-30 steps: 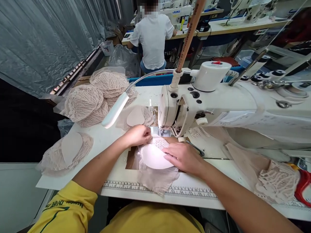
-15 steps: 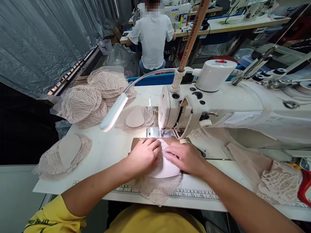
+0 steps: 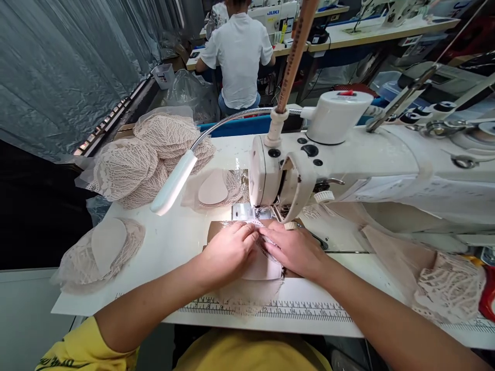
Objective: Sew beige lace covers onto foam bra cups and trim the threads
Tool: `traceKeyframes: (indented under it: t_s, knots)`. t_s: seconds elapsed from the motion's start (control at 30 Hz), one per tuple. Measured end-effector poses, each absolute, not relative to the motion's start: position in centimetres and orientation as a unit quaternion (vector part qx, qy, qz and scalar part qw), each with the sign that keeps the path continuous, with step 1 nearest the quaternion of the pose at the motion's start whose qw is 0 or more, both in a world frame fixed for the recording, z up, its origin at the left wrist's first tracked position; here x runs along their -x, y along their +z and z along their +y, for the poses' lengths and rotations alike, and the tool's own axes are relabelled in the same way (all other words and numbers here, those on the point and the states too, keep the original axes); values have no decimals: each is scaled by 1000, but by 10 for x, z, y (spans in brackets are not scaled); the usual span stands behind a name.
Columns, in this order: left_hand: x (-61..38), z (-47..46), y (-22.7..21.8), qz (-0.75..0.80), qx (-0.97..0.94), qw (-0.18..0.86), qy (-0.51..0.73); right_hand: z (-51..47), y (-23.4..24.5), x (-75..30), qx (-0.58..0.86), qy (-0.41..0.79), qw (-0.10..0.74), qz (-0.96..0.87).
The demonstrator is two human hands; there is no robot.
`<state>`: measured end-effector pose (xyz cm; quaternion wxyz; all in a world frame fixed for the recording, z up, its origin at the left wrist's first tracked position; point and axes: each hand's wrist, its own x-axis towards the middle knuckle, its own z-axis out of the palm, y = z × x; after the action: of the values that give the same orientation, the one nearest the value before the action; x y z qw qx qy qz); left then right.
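My left hand [image 3: 228,252] and my right hand [image 3: 296,249] lie side by side on a beige lace cup piece [image 3: 263,273] with a pale smooth pad. Both press it flat against the table, fingers together, fingertips meeting close to the needle area [image 3: 260,214] of the white sewing machine [image 3: 348,165]. The lower lace edge hangs over the printed ruler strip [image 3: 294,310] at the table's front.
A stack of lace cups [image 3: 147,154] sits at the back left, another pile [image 3: 98,252] at the near left, one single piece [image 3: 214,188] behind the needle. A gooseneck lamp [image 3: 172,183] hovers over the table. More lace fabric [image 3: 444,288] lies right. A person in white [image 3: 240,56] sits ahead.
My left hand has come down from the needle onto the cup piece beside my right hand. Both hands and the piece have slid forward toward the needle.
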<state>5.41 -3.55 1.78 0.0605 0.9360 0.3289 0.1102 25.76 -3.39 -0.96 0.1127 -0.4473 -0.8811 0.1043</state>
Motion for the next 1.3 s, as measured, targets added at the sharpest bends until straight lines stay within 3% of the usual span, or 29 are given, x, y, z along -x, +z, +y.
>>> traceKeyframes:
  t_s: [0.2,0.9,1.13,1.3]
  knots:
    - [-52,-28,-8,365,-924,75,83,-33,-7,-256,456,111,105,-877]
    - [-35,19,20,270,-957,108,-4,-27,-7,-250,500,122,112,-850]
    - [-34,5,14,251,-963,58,75,-26,-6,-258,504,130,176,-836]
    - [-39,-2,3,255,-958,62,112,-28,-11,-257,464,99,162,-865]
